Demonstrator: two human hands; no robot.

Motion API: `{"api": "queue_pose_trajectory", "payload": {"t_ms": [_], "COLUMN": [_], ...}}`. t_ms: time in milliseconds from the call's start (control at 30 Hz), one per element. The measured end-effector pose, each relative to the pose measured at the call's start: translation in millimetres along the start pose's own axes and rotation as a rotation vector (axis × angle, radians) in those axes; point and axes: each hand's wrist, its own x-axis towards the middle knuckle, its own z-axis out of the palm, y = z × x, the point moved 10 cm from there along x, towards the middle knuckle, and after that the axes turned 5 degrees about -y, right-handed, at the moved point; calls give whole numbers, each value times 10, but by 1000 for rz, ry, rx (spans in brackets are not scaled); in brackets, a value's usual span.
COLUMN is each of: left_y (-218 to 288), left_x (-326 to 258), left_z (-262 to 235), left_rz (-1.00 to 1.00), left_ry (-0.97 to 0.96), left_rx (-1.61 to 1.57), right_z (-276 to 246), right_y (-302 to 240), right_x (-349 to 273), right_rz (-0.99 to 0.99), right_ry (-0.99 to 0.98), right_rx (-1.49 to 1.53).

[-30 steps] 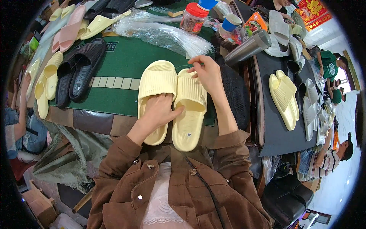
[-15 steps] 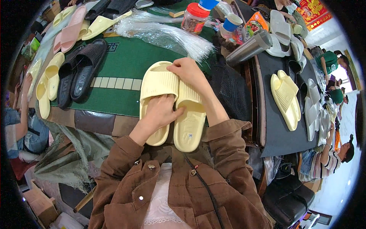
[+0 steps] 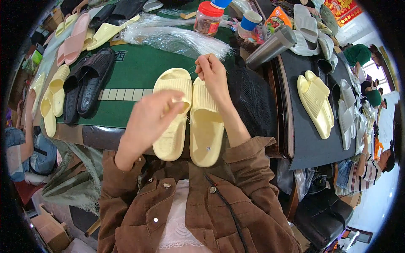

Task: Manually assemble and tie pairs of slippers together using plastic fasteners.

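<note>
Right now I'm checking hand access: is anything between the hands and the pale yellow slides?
Nothing visible. The left hand hovers directly over the pale yellow slides; the right hand pinches a thin clear strand above their toe end.

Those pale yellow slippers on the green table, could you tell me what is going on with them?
A person in a brown jacket has the pair of pale yellow slippers lying side by side on the green table. The left hand is raised over the left slipper; the right hand pinches something thin above the right one.
</note>
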Motion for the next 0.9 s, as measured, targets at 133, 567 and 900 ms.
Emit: {"api": "queue_pose_trajectory", "payload": {"t_ms": [133, 567, 900], "left_y": [-115, -572, -540], "left_x": [565, 926, 855], "left_z": [-324, 113, 22], "left_rz": [150, 127, 186], "left_ry": [379, 462, 567], "left_rx": [-91, -401, -369], "right_z": [-9, -133, -71], "right_y": [-28, 33, 9], "right_x": [-99, -137, -118], "right_rz": [9, -45, -124], "right_ry": [4, 129, 102], "right_rx": [3, -21, 23]}}
